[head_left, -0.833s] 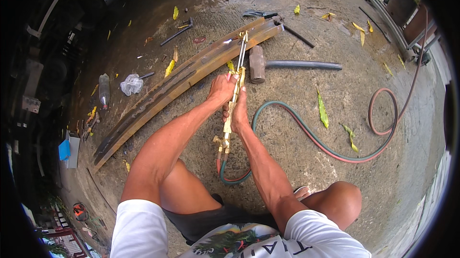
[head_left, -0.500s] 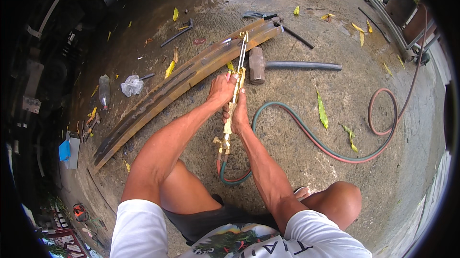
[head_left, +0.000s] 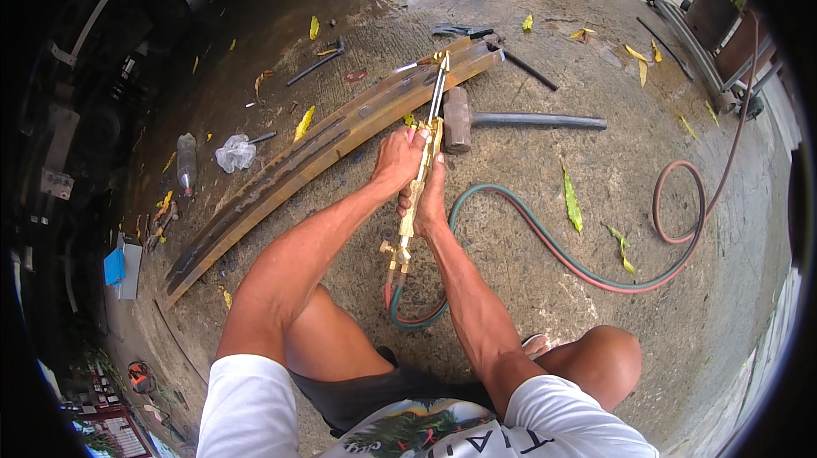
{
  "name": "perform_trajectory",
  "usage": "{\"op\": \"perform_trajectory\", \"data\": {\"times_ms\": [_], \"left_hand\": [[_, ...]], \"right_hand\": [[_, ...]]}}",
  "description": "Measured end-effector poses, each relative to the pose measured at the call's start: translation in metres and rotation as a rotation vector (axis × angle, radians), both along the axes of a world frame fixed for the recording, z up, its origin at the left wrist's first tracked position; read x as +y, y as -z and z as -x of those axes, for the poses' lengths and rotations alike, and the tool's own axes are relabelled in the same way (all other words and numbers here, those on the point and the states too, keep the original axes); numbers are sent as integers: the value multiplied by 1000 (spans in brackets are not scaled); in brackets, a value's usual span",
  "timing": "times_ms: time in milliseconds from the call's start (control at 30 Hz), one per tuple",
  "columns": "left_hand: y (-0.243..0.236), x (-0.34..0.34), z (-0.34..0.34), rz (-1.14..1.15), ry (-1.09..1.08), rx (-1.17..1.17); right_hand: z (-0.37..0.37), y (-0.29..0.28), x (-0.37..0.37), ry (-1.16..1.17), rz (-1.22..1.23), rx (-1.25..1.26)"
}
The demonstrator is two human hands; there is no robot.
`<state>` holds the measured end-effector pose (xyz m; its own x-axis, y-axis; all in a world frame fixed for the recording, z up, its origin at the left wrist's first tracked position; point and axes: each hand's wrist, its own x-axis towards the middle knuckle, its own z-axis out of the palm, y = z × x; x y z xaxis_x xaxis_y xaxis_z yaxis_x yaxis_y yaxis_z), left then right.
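Observation:
Both hands grip a brass cutting torch [head_left: 412, 211] with steel tubes and paired red and green hoses [head_left: 536, 237]. My left hand [head_left: 397, 156] is closed at its upper body, fingers by the valves; my right hand [head_left: 425, 203] wraps the handle below. The torch head [head_left: 442, 59] is over the far end of long, rusty, curved steel bars [head_left: 281, 184] lying diagonally on the concrete; whether it touches them I cannot tell. A sledgehammer [head_left: 458, 119] with a long dark handle lies just right of the torch. No flame is visible at the tip.
Black tools and rods [head_left: 536, 75] lie at the far side. A plastic bottle [head_left: 186, 164], crumpled bag [head_left: 236, 153] and blue-topped box [head_left: 123, 266] are left. A wheeled metal frame [head_left: 706, 49] stands far right. Leaves lie scattered; dark machinery [head_left: 59, 173] borders the left.
The torch and both hands have shifted slightly up and to the right, the head moving a little along the bars. The grip looks the same.

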<state>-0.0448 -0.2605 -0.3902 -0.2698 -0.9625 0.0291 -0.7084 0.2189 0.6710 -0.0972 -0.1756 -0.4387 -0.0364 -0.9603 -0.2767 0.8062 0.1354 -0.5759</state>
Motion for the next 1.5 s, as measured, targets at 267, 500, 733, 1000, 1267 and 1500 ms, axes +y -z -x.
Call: {"op": "perform_trajectory", "data": {"times_ms": [267,500,733,1000,1267,1500], "left_hand": [[-5,4,5,-96,-26,-11],[22,-9,-11,-65,-42,-101],[7,0,-6,-283,-56,-54],[17,-6,-13,-244,-11,-69],[10,-2,-9,-313,-64,-32],[20,-8,-15,-238,-22,-74]], "right_hand": [[0,6,-3,30,-47,44],[-9,12,-5,-15,-112,65],[-7,13,-6,-16,-147,49],[-14,12,-8,0,-176,67],[-13,10,-9,4,-186,61],[-17,10,-10,1,-176,68]]}}
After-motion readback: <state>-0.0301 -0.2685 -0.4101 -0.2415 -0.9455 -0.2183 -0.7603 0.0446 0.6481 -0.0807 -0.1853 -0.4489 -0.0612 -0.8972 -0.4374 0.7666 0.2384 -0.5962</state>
